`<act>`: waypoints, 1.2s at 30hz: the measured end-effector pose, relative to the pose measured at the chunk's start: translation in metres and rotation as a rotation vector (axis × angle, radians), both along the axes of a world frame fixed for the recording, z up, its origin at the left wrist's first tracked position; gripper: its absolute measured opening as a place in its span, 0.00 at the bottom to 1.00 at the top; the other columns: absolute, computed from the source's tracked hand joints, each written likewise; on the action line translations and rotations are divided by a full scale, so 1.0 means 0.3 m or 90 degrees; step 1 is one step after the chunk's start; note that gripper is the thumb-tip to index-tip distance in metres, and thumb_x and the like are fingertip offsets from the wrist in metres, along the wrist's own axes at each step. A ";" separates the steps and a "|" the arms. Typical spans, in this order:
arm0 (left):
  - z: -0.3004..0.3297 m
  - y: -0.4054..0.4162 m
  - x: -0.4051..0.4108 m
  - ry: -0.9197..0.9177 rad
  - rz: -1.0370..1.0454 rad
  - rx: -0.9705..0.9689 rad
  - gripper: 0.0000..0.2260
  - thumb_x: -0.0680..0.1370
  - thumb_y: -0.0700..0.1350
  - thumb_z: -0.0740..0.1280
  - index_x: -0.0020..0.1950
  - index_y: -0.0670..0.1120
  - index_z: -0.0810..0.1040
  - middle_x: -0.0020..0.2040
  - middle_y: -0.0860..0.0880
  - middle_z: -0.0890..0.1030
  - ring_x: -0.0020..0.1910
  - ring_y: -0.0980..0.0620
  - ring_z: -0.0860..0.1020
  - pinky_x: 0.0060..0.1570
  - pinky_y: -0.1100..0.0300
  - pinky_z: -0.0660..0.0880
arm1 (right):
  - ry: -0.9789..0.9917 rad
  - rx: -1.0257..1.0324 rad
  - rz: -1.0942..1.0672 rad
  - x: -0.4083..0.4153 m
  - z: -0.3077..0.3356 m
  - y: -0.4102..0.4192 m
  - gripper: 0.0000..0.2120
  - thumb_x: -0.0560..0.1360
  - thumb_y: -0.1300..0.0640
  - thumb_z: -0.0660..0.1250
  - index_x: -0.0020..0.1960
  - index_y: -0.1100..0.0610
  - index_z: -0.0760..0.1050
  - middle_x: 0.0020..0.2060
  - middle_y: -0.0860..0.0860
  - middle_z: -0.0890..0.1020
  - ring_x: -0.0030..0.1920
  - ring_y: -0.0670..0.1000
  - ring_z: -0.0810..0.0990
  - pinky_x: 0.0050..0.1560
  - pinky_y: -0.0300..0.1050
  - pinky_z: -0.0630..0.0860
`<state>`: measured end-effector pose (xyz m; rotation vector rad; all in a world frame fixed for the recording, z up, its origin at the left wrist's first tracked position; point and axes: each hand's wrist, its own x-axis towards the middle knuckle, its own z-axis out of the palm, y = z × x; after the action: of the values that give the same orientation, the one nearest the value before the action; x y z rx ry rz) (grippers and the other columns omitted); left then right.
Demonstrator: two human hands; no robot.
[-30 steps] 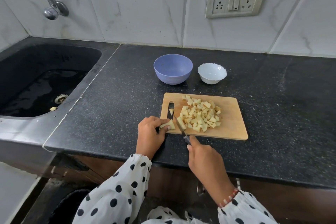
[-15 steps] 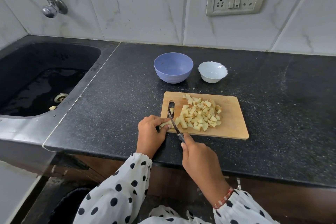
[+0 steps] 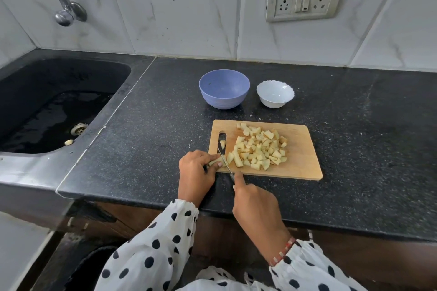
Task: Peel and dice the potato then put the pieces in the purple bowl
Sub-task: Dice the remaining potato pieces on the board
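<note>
At board's (image 3: 300, 165) near-left corner, left hand (image 3: 196, 172) pinches last potato bit (image 3: 216, 162); right hand (image 3: 256, 210) grips knife (image 3: 225, 160). Keep fingertips tucked back, cut straight down w/ blade.

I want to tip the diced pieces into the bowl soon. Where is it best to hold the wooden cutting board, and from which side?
Take the rectangular wooden cutting board by its bare right short edge, coming from the right. The pale diced potato pieces lie left of centre, and the left end with the handle slot is busy with the left hand and the thin-bladed knife.
</note>
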<state>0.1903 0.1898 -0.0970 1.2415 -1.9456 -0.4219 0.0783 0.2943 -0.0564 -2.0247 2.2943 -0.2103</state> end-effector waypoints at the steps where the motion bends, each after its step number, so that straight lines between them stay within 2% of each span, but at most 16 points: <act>1: -0.001 0.002 0.001 -0.001 0.001 0.001 0.08 0.68 0.49 0.71 0.44 0.47 0.84 0.36 0.51 0.79 0.34 0.52 0.73 0.36 0.54 0.73 | 0.007 0.007 0.004 -0.004 -0.004 0.014 0.24 0.81 0.57 0.53 0.75 0.57 0.51 0.45 0.52 0.80 0.42 0.50 0.80 0.35 0.42 0.69; 8: 0.005 0.001 0.003 -0.008 0.000 0.001 0.09 0.68 0.49 0.70 0.44 0.47 0.84 0.36 0.51 0.79 0.33 0.52 0.73 0.37 0.55 0.72 | 0.013 0.032 0.006 -0.021 0.009 0.003 0.25 0.80 0.58 0.54 0.75 0.57 0.52 0.47 0.52 0.80 0.44 0.51 0.80 0.36 0.43 0.68; 12: 0.007 0.005 0.008 0.003 -0.003 0.011 0.08 0.68 0.48 0.71 0.45 0.47 0.84 0.37 0.51 0.79 0.34 0.55 0.71 0.38 0.55 0.72 | -0.032 0.013 0.004 -0.030 0.015 0.038 0.22 0.82 0.55 0.52 0.75 0.55 0.54 0.47 0.50 0.81 0.45 0.50 0.80 0.37 0.42 0.69; 14: 0.012 0.007 0.006 -0.001 -0.009 0.013 0.08 0.68 0.45 0.73 0.46 0.47 0.83 0.38 0.50 0.79 0.35 0.55 0.70 0.40 0.54 0.72 | -0.086 -0.008 -0.015 -0.051 0.017 0.047 0.20 0.82 0.52 0.51 0.73 0.53 0.59 0.49 0.50 0.81 0.48 0.50 0.80 0.40 0.42 0.72; 17: 0.022 0.011 0.004 -0.011 -0.033 -0.002 0.11 0.68 0.44 0.71 0.49 0.45 0.83 0.39 0.48 0.79 0.36 0.52 0.74 0.41 0.57 0.72 | -0.270 -0.009 -0.079 -0.075 0.023 0.032 0.18 0.81 0.52 0.55 0.68 0.53 0.69 0.51 0.52 0.81 0.52 0.52 0.79 0.48 0.44 0.74; 18: 0.025 0.014 0.004 -0.012 -0.041 -0.004 0.12 0.68 0.43 0.71 0.50 0.44 0.82 0.39 0.48 0.79 0.36 0.51 0.75 0.41 0.58 0.72 | -0.366 0.002 -0.105 -0.081 0.020 0.024 0.16 0.80 0.53 0.57 0.67 0.54 0.71 0.49 0.52 0.82 0.49 0.51 0.79 0.45 0.42 0.75; 19: 0.027 0.018 0.003 -0.006 -0.046 -0.003 0.12 0.68 0.42 0.72 0.51 0.44 0.82 0.39 0.48 0.79 0.37 0.51 0.76 0.42 0.61 0.72 | -0.473 0.019 -0.129 -0.088 0.016 0.020 0.15 0.80 0.54 0.58 0.65 0.53 0.73 0.43 0.51 0.82 0.40 0.50 0.80 0.38 0.40 0.74; 21: 0.029 0.024 0.001 0.015 -0.050 0.005 0.13 0.69 0.37 0.74 0.53 0.43 0.81 0.41 0.49 0.77 0.37 0.52 0.75 0.42 0.70 0.69 | -0.683 0.059 -0.181 -0.110 0.009 0.024 0.13 0.80 0.56 0.58 0.63 0.53 0.74 0.26 0.51 0.75 0.20 0.47 0.69 0.20 0.37 0.65; 22: 0.028 0.025 0.000 0.025 -0.049 0.009 0.13 0.69 0.37 0.73 0.53 0.42 0.81 0.42 0.49 0.77 0.37 0.53 0.75 0.42 0.72 0.68 | -0.767 0.077 -0.208 -0.124 0.008 0.026 0.13 0.80 0.57 0.58 0.62 0.55 0.74 0.22 0.51 0.72 0.17 0.47 0.64 0.17 0.36 0.60; 25: 0.028 0.027 -0.001 0.035 -0.047 0.014 0.13 0.70 0.36 0.72 0.54 0.43 0.81 0.43 0.49 0.77 0.39 0.55 0.74 0.43 0.72 0.69 | -0.941 0.118 -0.253 -0.158 0.022 0.029 0.11 0.80 0.57 0.59 0.58 0.58 0.76 0.21 0.54 0.70 0.15 0.47 0.60 0.16 0.34 0.56; 27: 0.032 0.029 0.000 0.041 -0.046 0.014 0.13 0.70 0.36 0.72 0.54 0.43 0.81 0.43 0.50 0.76 0.39 0.57 0.73 0.44 0.76 0.68 | -1.004 0.116 -0.258 -0.166 0.031 0.026 0.10 0.80 0.58 0.59 0.56 0.59 0.77 0.21 0.54 0.69 0.14 0.47 0.60 0.17 0.33 0.56; 29: 0.038 0.032 0.001 0.048 -0.044 0.012 0.13 0.70 0.35 0.72 0.53 0.43 0.81 0.44 0.51 0.75 0.39 0.60 0.72 0.45 0.78 0.67 | -0.996 0.102 -0.249 -0.171 0.038 0.023 0.10 0.80 0.58 0.59 0.55 0.58 0.77 0.21 0.54 0.69 0.14 0.47 0.59 0.17 0.33 0.55; 31: 0.042 0.035 0.002 0.052 -0.044 0.006 0.13 0.70 0.34 0.72 0.53 0.43 0.81 0.45 0.52 0.75 0.40 0.61 0.71 0.46 0.78 0.67 | -0.935 0.086 -0.224 -0.169 0.044 0.023 0.10 0.80 0.57 0.59 0.57 0.55 0.77 0.21 0.54 0.70 0.15 0.47 0.60 0.17 0.33 0.56; 34: 0.043 0.033 0.003 0.054 -0.041 0.002 0.13 0.70 0.33 0.72 0.52 0.43 0.81 0.46 0.53 0.75 0.42 0.62 0.72 0.48 0.79 0.66 | -0.767 0.046 -0.169 -0.148 0.053 0.024 0.10 0.80 0.56 0.59 0.58 0.51 0.76 0.21 0.52 0.71 0.15 0.46 0.62 0.17 0.35 0.59; 36: 0.043 0.032 0.002 0.053 -0.035 0.004 0.13 0.70 0.33 0.72 0.52 0.43 0.82 0.46 0.53 0.75 0.44 0.59 0.74 0.49 0.80 0.65 | -0.639 -0.013 -0.137 -0.124 0.056 0.023 0.11 0.79 0.55 0.61 0.59 0.47 0.75 0.26 0.47 0.74 0.21 0.42 0.70 0.21 0.33 0.65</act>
<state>0.1910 0.1994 -0.0841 1.1584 -1.9118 -0.5010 0.0410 0.3013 -0.0397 -1.1887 1.7913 -0.9899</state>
